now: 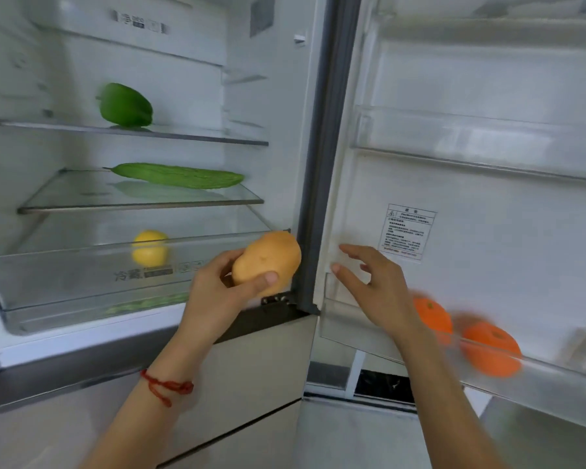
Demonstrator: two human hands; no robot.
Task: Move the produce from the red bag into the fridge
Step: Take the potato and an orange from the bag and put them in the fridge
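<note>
My left hand (217, 292) grips a tan potato (268, 260) at the fridge's right front edge, level with the clear drawer (65, 286). My right hand (376, 286) hovers empty with spread fingers in front of the open door, above its lower door bin (359, 336). Inside the fridge a green pepper (126, 104) lies on the top shelf, a bitter gourd (180, 176) on the middle shelf, and a lemon (150, 248) in the drawer. Two oranges (432, 314) (491, 348) sit in the door bin. The red bag is out of view.
The fridge door (471, 198) stands open to the right with an upper door bin (471, 137) and a warning label (407, 231). Something green shows blurred under the clear drawer (146, 302). Closed lower drawers (251, 384) are below.
</note>
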